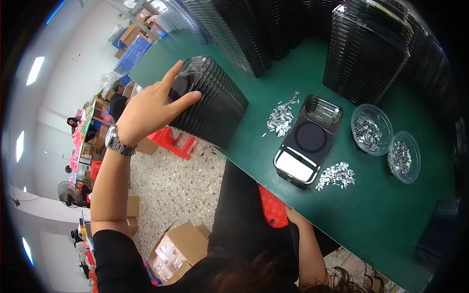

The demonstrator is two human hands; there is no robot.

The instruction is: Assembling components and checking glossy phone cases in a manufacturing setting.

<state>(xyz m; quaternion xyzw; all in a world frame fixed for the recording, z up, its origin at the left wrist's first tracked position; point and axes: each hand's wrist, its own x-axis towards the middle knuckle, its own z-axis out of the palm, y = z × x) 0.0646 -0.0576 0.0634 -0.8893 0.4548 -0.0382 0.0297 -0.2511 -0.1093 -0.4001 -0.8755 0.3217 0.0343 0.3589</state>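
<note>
My left hand [151,108] reaches to a tall stack of black plastic trays [217,100] at the table's left edge. Its thumb and forefinger are stretched apart over the top tray; the other fingers are partly hidden. My right hand [294,216] is low by the front table edge, beside a red stool seat [273,207], with its fingers mostly hidden. Between the hands on the table lies a single black tray [311,139] with a round recess and a shiny front panel. Small silvery pieces form one pile [280,120] left of it and another pile [337,176] at its right.
Two clear round tubs [372,129] [403,157] of silvery pieces stand on the green table [361,215]. Tall tray stacks [369,51] [234,34] line its far side. A red stool [176,142] and an open carton [181,251] are on the floor. People sit far left.
</note>
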